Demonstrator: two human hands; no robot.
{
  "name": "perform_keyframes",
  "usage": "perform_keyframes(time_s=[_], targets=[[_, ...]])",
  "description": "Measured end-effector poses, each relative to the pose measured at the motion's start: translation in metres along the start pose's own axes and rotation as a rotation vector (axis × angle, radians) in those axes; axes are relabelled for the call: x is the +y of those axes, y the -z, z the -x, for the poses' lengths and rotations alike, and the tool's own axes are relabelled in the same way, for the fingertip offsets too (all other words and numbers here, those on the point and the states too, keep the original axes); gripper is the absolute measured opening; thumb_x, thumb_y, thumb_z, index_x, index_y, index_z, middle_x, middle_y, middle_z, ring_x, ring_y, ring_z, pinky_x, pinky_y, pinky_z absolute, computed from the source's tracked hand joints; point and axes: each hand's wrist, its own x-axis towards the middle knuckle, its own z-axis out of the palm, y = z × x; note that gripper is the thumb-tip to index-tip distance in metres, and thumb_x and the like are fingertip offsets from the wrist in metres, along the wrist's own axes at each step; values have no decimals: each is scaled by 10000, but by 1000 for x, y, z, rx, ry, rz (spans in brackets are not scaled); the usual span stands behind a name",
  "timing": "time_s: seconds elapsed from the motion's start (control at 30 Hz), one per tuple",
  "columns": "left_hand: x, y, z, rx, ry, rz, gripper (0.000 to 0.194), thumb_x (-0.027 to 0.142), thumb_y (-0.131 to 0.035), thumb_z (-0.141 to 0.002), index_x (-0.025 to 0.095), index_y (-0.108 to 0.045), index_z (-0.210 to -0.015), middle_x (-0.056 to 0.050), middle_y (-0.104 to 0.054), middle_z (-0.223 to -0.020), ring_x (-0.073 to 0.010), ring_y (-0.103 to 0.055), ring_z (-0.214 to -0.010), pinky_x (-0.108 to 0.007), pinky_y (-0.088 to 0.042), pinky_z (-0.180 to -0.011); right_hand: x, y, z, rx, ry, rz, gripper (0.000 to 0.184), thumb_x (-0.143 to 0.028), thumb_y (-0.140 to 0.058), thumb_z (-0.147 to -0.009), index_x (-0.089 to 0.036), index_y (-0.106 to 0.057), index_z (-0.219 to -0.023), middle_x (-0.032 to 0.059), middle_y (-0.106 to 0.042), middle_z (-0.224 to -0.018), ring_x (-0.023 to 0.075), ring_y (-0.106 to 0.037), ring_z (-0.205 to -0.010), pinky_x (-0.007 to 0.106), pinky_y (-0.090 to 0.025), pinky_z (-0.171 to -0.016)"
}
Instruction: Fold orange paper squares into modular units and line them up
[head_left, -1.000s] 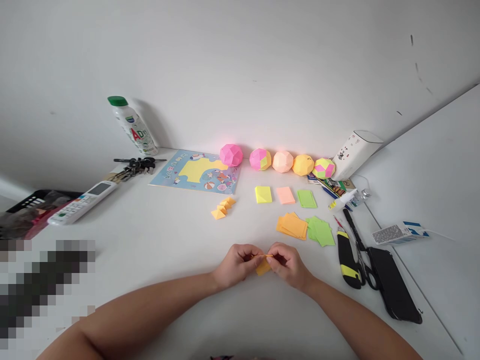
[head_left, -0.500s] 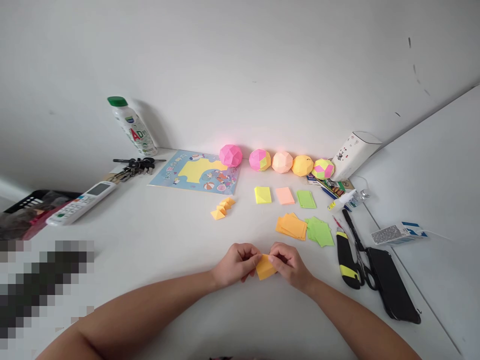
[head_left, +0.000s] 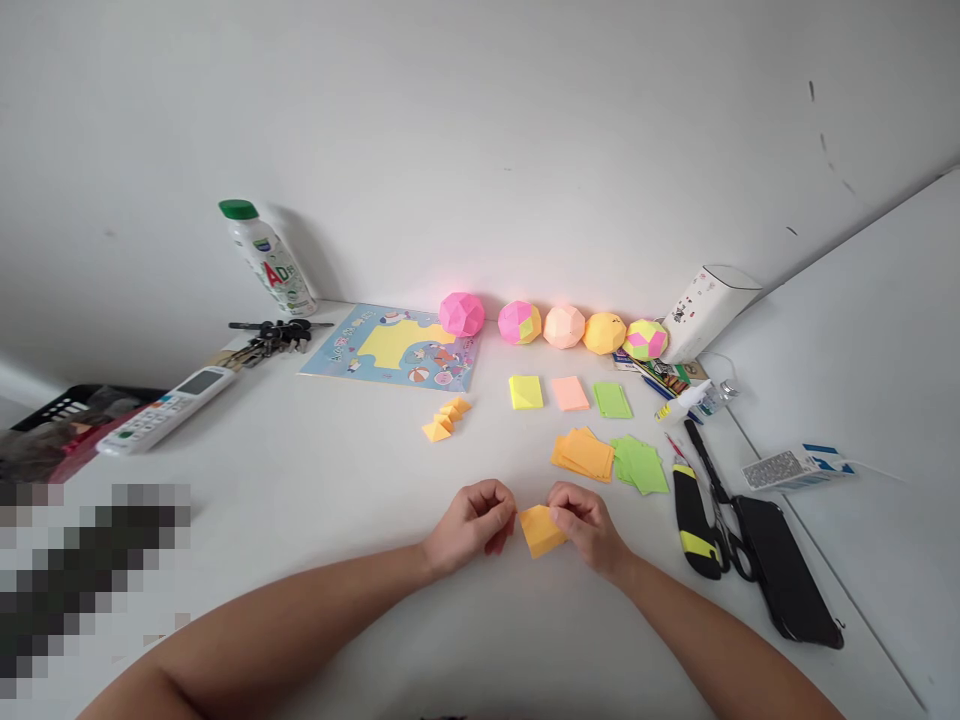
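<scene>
The right hand (head_left: 589, 530) pinches a square of orange paper (head_left: 541, 530) by its right side, thumb on top and the other fingers curled behind it. The paper is held low over the white table (head_left: 337, 480), between the 2 hands, its face tilted towards the camera. The left hand (head_left: 476, 525) is just beside the paper's left corner with its fingers loosely curled and its thumb close to the forefinger; at this small scale I cannot tell whether those 2 tips meet or touch the corner. Beyond the left hand, folded orange pieces (head_left: 446, 418) lie in a short overlapping line. Past the right hand, loose orange sheets (head_left: 589, 455) are fanned out next to loose green sheets (head_left: 641, 465). Farther back come 3 small stacks side by side: a yellow stack (head_left: 526, 392), a peach stack (head_left: 571, 393) and a green stack (head_left: 613, 400). Along the wall is a row of 5 faceted balls (head_left: 564, 326), the leftmost against a blue printed board (head_left: 322, 355). A yellow-and-black cutter (head_left: 694, 520) and a black phone (head_left: 791, 570) lie to the right of the right hand.
</scene>
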Motion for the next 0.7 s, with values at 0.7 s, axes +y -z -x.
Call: perform_keyframes(time_s=[0.7], targets=[[0,0,-2,-27,-112,-63,261,414,-562,-787,183,-519,-902,27,-470,-713,-55,-392,-509,-199,-347,-484,2,2,1,68,95,128,233,-312,-531,-773,-186,-440,-600,-12,-418,-633,116,-375,-559,245,-337,-498]])
